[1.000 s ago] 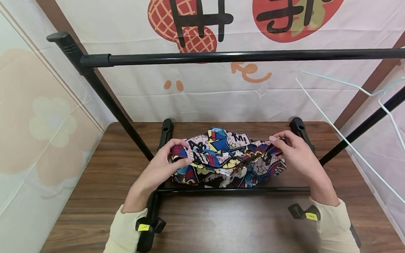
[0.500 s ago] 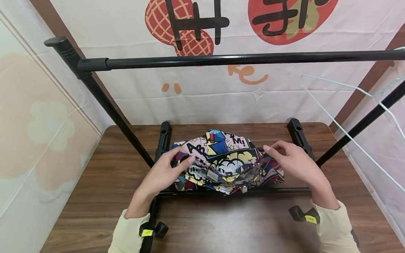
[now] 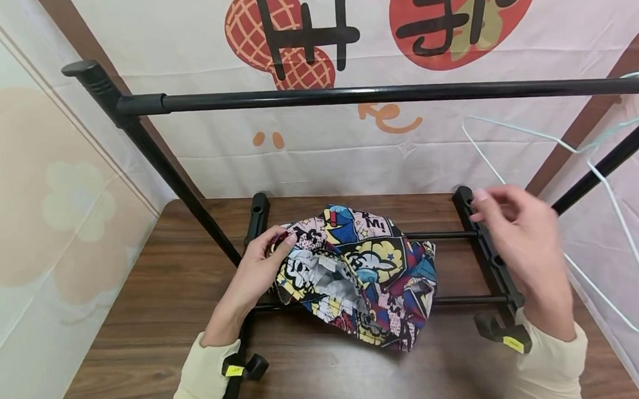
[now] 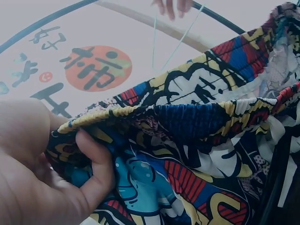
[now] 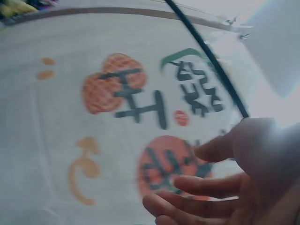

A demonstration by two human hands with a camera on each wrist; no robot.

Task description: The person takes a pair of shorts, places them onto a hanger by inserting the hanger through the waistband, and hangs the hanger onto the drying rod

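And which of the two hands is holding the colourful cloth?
The left hand: it pinches the cloth at its gathered edge. The right hand is apart from the cloth and holds nothing.

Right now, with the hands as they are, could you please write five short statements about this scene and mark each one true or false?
1. The left hand holds the edge of a patterned garment. True.
2. The right hand grips the garment too. False: it is apart from the garment and holds nothing.
3. The rack's top bar is black. True.
4. The garment hangs on the pale wire hanger. False: the hanger carries no garment.
5. The hanger is at the left end of the top bar. False: it is at the right end.
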